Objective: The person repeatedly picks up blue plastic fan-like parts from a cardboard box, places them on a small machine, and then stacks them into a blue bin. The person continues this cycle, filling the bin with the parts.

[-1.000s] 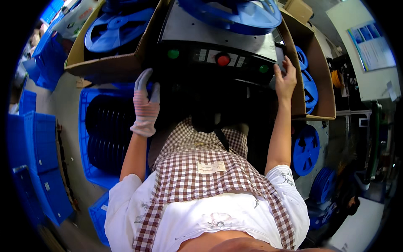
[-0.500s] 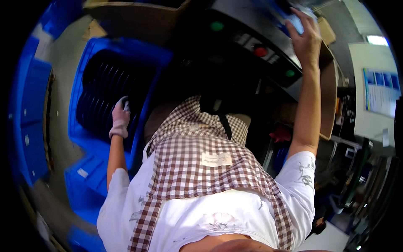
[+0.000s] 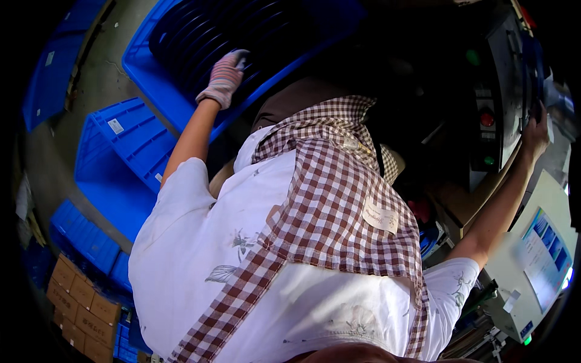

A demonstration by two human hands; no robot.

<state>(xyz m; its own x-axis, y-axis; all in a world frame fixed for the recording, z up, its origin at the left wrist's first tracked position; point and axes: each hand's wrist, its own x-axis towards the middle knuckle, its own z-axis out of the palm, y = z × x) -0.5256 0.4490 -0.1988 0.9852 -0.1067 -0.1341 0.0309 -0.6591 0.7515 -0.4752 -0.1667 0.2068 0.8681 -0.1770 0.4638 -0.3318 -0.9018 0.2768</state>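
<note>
My left hand (image 3: 224, 78), in a striped knitted glove with grey fingertips, is at the near side of a row of black discs (image 3: 193, 36). Its fingers are curled in among the discs, and the dark hides what they grip. Those discs stand on edge, packed close together, in a blue plastic bin (image 3: 142, 60). Far out to the right, my bare right hand (image 3: 535, 138) is closed beside the machine (image 3: 505, 78). Something pale and blurred shows at its fingers, too unclear to name.
On the machine's panel are a red button (image 3: 486, 118) and green buttons. More blue bins (image 3: 115, 175) stand at my left, with stacked cardboard boxes (image 3: 85, 302) behind. A pale board with a poster (image 3: 544, 260) is at the right, near a cardboard flap (image 3: 463, 202).
My view and body have turned, so the bin shows higher and the machine farther right. My left hand remains at the discs; the right hand appears lower, still at the machine's side.
</note>
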